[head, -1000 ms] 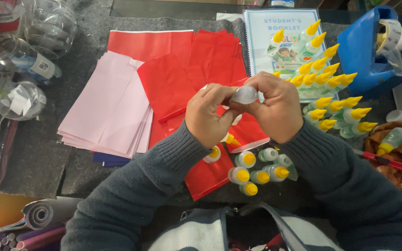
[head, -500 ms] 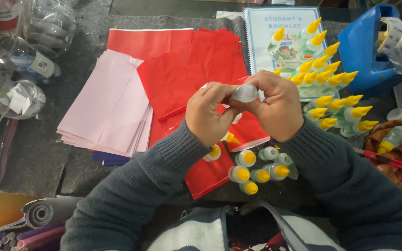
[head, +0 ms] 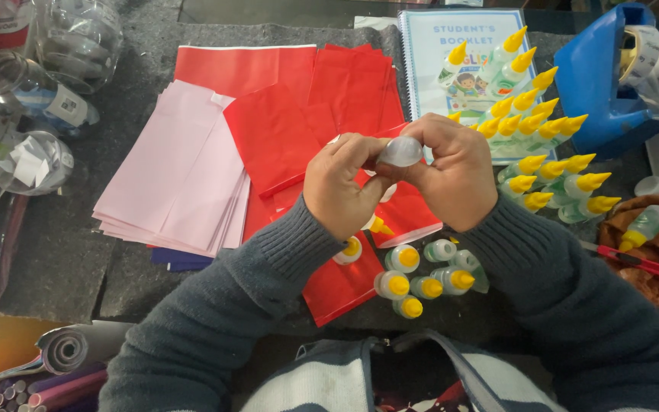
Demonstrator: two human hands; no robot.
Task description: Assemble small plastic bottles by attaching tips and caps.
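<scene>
Both hands are closed around one small clear glue bottle [head: 400, 151], held up above the red paper sheets [head: 299, 122]: the left hand [head: 342, 185] pinches it from the left and the right hand [head: 455, 179] from the right, fingertips touching its rounded end. Just below the wrists stands a cluster of yellow-capped glue bottles [head: 421, 275]. More yellow-tipped bottles [head: 543, 145] lie to the right, over a spiral booklet [head: 440, 53], and pink paper sheets [head: 177, 168] lie on the left.

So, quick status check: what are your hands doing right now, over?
Left hand and right hand both gripping one small clear bottle, raised over the red paper. More yellow-capped bottles lie below. Nothing in the way.
</scene>
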